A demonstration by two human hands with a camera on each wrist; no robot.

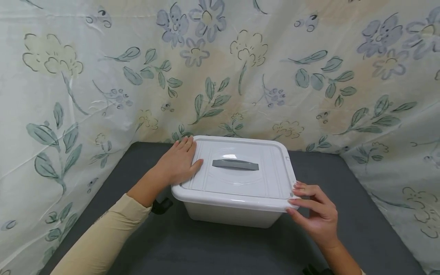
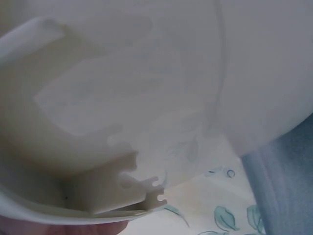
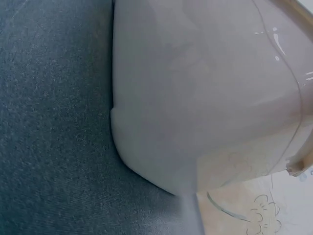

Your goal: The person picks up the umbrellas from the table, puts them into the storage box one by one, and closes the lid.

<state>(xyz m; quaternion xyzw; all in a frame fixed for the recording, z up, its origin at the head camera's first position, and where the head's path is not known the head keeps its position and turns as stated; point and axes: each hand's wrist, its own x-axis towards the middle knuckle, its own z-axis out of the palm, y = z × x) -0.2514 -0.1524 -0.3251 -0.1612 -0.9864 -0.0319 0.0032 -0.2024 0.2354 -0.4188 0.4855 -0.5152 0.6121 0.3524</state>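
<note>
A white plastic storage box (image 1: 233, 217) stands on the dark cloth, with its white lid (image 1: 237, 187) on top. A grey handle (image 1: 235, 164) lies across the middle of the lid. My left hand (image 1: 178, 162) rests flat on the lid's left edge, fingers straight and pointing away from me. At the front right corner, my right hand (image 1: 314, 214) pinches the lid's rim, fingers on top and thumb below. Close up, the left wrist view has the rim's underside (image 2: 98, 191), with fingertips (image 2: 63, 229) along it. The box's smooth side (image 3: 195, 88) fills the right wrist view.
Dark grey cloth (image 1: 178, 244) covers the surface under the box. A floral curtain (image 1: 213, 76) hangs behind and along both sides. Black wrist bands (image 1: 161, 206) sit at both wrists.
</note>
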